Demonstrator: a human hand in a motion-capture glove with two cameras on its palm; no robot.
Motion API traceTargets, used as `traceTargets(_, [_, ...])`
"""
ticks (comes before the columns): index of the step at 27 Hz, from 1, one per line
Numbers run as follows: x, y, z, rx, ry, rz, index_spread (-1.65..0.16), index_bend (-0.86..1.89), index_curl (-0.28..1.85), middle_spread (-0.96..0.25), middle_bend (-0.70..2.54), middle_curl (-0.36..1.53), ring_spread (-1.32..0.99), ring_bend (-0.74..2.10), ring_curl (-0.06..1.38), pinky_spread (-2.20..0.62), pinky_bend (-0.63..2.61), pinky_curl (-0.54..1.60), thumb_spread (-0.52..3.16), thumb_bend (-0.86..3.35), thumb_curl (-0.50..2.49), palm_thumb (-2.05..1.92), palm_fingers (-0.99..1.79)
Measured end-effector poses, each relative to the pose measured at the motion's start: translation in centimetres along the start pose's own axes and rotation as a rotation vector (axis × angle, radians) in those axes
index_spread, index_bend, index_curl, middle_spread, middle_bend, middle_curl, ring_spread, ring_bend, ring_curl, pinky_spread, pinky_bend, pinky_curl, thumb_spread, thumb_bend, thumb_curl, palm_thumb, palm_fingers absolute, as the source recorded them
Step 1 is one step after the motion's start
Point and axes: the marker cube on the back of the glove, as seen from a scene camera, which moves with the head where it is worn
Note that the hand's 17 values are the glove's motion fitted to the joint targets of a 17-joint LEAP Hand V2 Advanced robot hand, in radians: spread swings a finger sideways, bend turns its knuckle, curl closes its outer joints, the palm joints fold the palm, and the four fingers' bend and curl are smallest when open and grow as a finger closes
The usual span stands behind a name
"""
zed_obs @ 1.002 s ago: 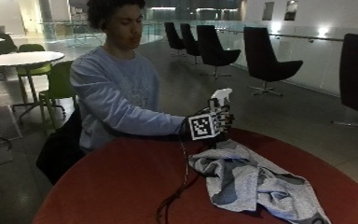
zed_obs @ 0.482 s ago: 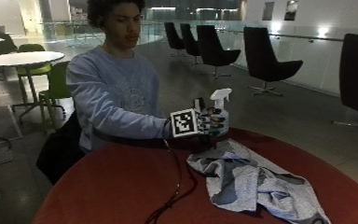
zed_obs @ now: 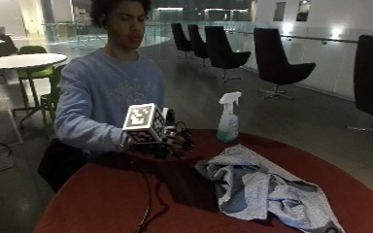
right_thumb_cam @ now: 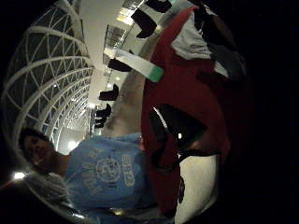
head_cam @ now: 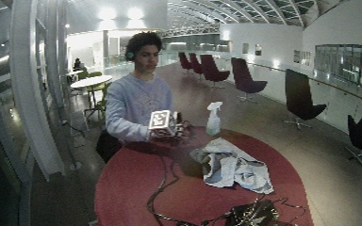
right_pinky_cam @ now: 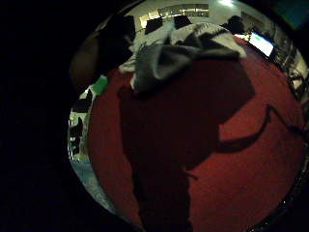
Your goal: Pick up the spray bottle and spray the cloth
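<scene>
Dim hall lit by ceiling lamps far behind; the hand's broad shadow darkens the red table (right_pinky_cam: 241, 159); palm views curve heavily at their edges.

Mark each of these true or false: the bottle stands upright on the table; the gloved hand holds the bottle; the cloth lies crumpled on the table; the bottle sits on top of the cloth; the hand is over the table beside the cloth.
1. The bottle stands upright on the table. True.
2. The gloved hand holds the bottle. False: the hand is apart from it and holds nothing.
3. The cloth lies crumpled on the table. True.
4. The bottle sits on top of the cloth. False: it stands on bare table behind the cloth.
5. The hand is over the table beside the cloth. True.
</scene>
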Motion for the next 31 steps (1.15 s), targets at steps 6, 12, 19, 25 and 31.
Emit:
traceTargets(6, [3.7, 5.9, -2.8, 0.002, 0.039, 0.085, -0.32, 0.20, 0.35, -0.04, 0.24, 0.41, 0.00, 0.23, 0.31, 0.22, 0.18, 0.32, 1.09, -0.02, 0.36, 0.65, 0.65])
traceTargets(12, [6.2, 9.1, -4.6, 0.010, 0.083, 0.134, -0.32, 0.19, 0.37, -0.04, 0.24, 0.41, 0.01, 0.19, 0.30, 0.22, 0.16, 0.31, 1.10, -0.02, 0.35, 0.65, 0.65])
traceTargets(19, [6.9, 9.8, -5.2, 0.003, 0.105, 0.144, -0.33, 0.20, 0.39, -0.03, 0.24, 0.41, 0.02, 0.17, 0.29, 0.23, 0.15, 0.29, 1.11, -0.02, 0.34, 0.65, 0.64])
traceTargets(25, [7.2, 10.0, -5.1, -0.005, 0.120, 0.144, -0.32, 0.21, 0.40, -0.03, 0.25, 0.41, 0.03, 0.17, 0.28, 0.23, 0.15, 0.28, 1.12, -0.02, 0.34, 0.66, 0.65])
traceTargets(31, [7.3, 9.9, -5.3, -0.006, 0.119, 0.142, -0.32, 0.20, 0.41, -0.03, 0.27, 0.42, 0.03, 0.17, 0.27, 0.23, 0.15, 0.27, 1.13, -0.02, 0.34, 0.67, 0.65])
